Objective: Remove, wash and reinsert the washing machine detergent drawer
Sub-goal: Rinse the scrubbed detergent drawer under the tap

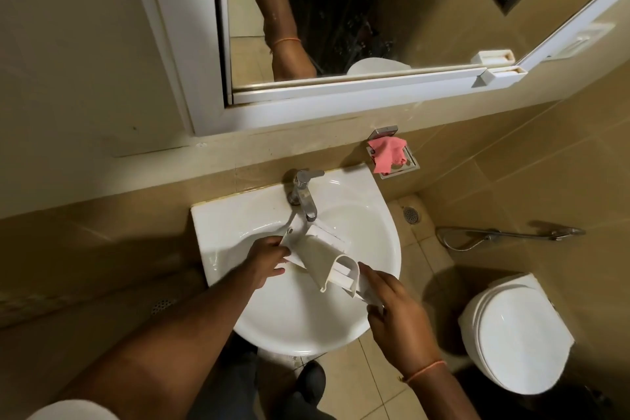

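Beige tiles cover the walls and floor of a small bathroom, with a white sink (218, 249) fixed to the far wall under a chrome tap (304, 193). Over the basin, just below the spout, a person holds the white detergent drawer (322, 257) tilted, its far end up near the tap and its near end lower to the right. The left hand (269, 261) grips the drawer's left side, fingers curled round its edge. The right hand (395, 309) holds the near right end, thumb and fingers closed on the plastic; an orange thread circles that wrist.

Above the sink hangs a white-framed mirror (211, 106), which reflects an arm. To the right of the tap, a pink cloth (387, 153) lies in a metal wall dish (410, 165). Further right stand a white toilet (521, 334) with its lid down and a chrome spray hose (504, 233) along the wall.
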